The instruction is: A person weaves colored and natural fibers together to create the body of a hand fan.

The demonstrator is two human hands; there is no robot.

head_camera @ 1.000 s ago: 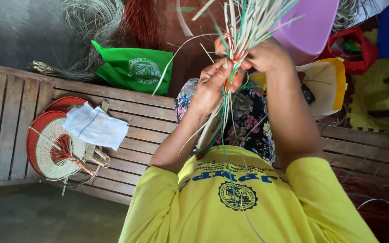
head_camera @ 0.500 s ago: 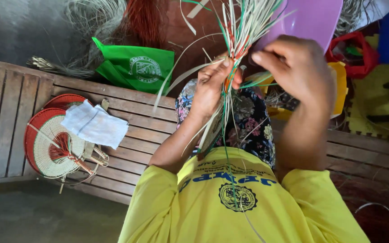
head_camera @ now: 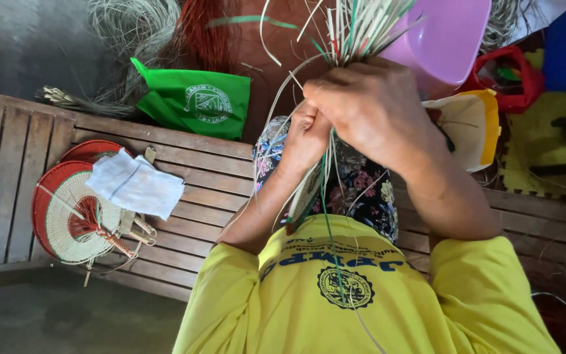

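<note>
Gripping one bundle of reed strips [head_camera: 352, 29] mid-frame: left hand [head_camera: 306, 141] fisted around it, right hand [head_camera: 368, 108] clamped just above, hiding the binding. Left on wooden bench [head_camera: 8, 164]: two woven fans [head_camera: 73, 206], one white cloth [head_camera: 135, 185] overlapping them. Farther: one green bag [head_camera: 198, 101], one purple tub [head_camera: 450, 36].

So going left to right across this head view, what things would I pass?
Woven red and cream fans → pale folded cloth → green bag → left hand → right hand, both gripping the bundle of reed strips → red bag.
</note>
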